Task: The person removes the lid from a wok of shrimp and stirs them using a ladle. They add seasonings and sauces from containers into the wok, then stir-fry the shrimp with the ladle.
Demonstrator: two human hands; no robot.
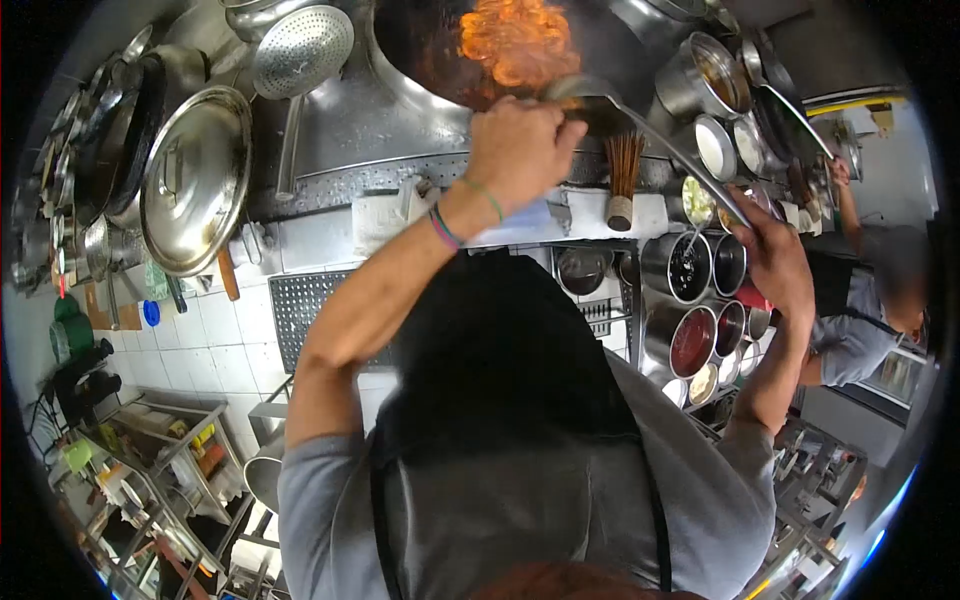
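My left hand (522, 150) is closed at the near edge of a large wok (400, 75); what it grips is hidden behind the fingers. Orange-coated food (517, 42) lies in the wok. A long-handled metal ladle (680, 155) runs from the wok's edge down to my right hand (772, 250), whose fingers are wrapped round its handle end. The ladle's bowl is just right of my left hand, over the wok's near side. A bamboo brush (620, 208) stands between my hands, near a folded white cloth (650, 213).
At left are a perforated skimmer (303, 52) and a round metal lid (197, 180). Pots of sauce (692, 340) stand below my right hand, and a metal pot (718, 80) sits at upper right. A co-worker (860, 320) is at the far right.
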